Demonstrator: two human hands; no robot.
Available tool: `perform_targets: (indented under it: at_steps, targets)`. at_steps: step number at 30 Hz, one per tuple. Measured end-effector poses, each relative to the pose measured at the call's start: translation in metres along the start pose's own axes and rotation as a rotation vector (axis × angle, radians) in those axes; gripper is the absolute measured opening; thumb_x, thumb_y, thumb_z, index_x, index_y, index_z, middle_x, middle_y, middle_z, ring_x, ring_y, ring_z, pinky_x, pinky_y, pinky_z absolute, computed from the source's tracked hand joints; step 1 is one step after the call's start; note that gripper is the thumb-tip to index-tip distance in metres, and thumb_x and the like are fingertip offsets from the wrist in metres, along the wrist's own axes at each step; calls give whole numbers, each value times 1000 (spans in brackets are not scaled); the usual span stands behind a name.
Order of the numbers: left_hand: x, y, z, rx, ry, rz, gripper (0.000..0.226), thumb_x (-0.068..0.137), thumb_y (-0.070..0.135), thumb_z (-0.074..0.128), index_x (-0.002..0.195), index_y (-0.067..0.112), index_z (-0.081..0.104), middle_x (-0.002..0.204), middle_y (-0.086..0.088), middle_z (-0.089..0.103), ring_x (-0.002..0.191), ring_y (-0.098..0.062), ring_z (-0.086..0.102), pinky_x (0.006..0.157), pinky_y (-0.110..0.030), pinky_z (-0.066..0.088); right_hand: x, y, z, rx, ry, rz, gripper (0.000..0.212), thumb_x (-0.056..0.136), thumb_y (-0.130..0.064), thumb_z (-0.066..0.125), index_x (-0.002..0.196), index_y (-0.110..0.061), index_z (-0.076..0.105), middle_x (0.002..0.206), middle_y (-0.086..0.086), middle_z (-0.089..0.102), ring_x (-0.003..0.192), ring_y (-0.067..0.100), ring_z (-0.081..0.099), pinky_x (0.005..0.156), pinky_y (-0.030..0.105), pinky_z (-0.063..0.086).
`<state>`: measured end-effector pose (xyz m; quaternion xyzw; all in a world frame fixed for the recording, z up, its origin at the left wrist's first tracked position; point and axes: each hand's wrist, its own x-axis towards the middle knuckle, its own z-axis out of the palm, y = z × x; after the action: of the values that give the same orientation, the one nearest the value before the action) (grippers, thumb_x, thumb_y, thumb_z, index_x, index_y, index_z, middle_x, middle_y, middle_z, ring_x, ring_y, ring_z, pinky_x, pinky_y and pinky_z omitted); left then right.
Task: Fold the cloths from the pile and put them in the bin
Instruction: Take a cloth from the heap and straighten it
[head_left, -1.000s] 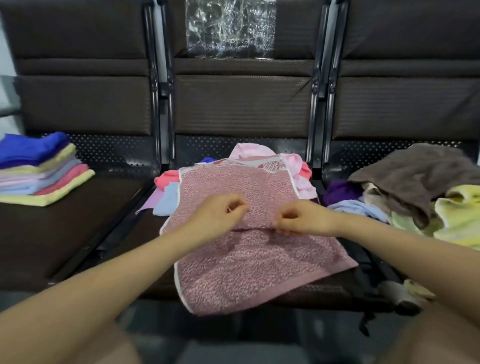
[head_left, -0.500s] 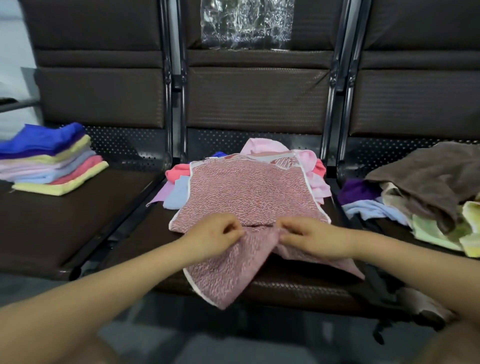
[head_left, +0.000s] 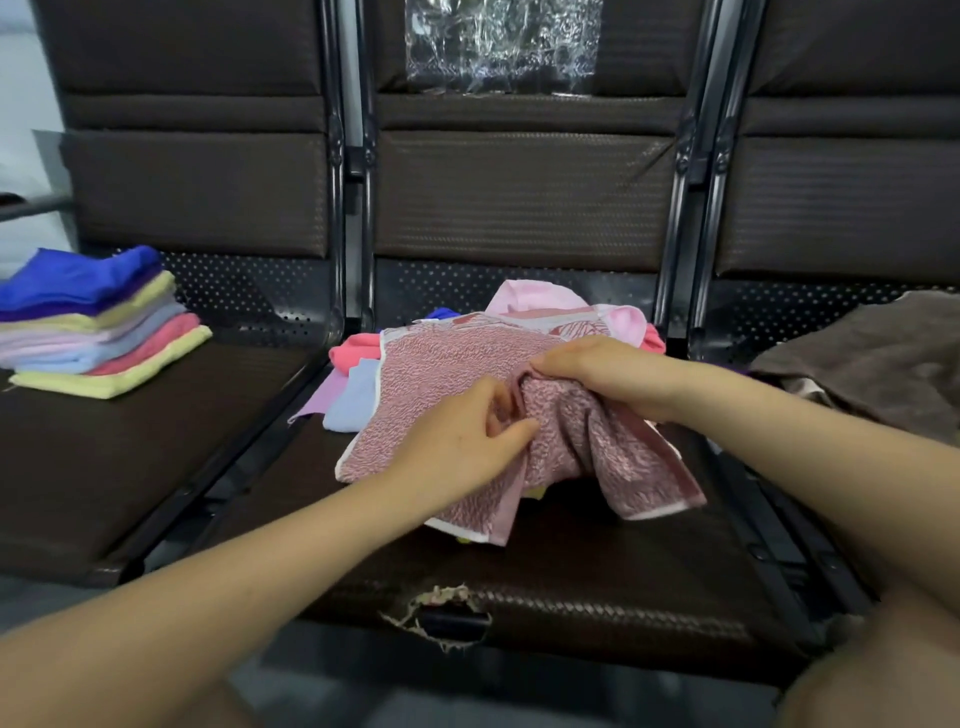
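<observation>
Both hands pinched the pink towel (head_left: 457, 374) at the middle seat (head_left: 571, 561). The left hand (head_left: 457, 441) and right hand (head_left: 608, 371) gripped its bunched fold.

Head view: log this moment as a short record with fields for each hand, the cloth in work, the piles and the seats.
cloth in work: mottled pink terry cloth with pale edging, bunched on the middle seat
left hand: pinches the cloth near its middle
right hand: grips a raised fold of it
under it: loose pink, blue and lilac cloths
left seat: neat stack of folded coloured cloths
right seat: crumpled brown towel
bin: not in view
</observation>
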<state>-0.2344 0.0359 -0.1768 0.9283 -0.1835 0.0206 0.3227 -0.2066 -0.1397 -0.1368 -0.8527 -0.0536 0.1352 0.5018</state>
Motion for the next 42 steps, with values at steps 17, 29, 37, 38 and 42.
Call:
perform_targets:
  at_steps: [17,29,37,38,42]
  targets:
    - [46,14,-11,-948,6,-403,30,97,11,42,73,11,59,71,-3,67,80,-24,61,73,-25,50,0,9,-33,-227,-62,-113,23,81,-43,70,95,-26,66,90,-8,68,85,5,60,83,25,44]
    - [41,-46,-77,120,-319,-57,64,66,75,62,95,18,70,89,-6,66,84,-19,62,79,-40,48,2,50,-80,-370,47,18,38,82,-39,71,71,-3,65,68,4,52,65,14,48,66,27,37]
    - [51,-92,-61,-170,-93,-350,17,90,21,64,103,12,71,100,-5,67,96,-16,61,84,-28,45,28,90,-60,-169,332,201,24,86,-21,69,93,2,67,99,20,67,85,23,60,84,38,49]
    - [53,-94,-54,-226,-38,-410,18,91,17,62,107,13,69,102,-5,67,92,-16,61,79,-25,45,34,91,-52,-106,327,245,22,87,-19,67,96,1,65,101,21,67,86,26,61,83,37,49]
    - [61,-93,-31,-679,-78,-645,21,96,11,51,114,8,60,108,-11,65,90,-19,59,74,-29,45,53,87,-32,120,354,304,13,86,-19,67,88,-6,66,101,13,68,97,28,63,92,40,50]
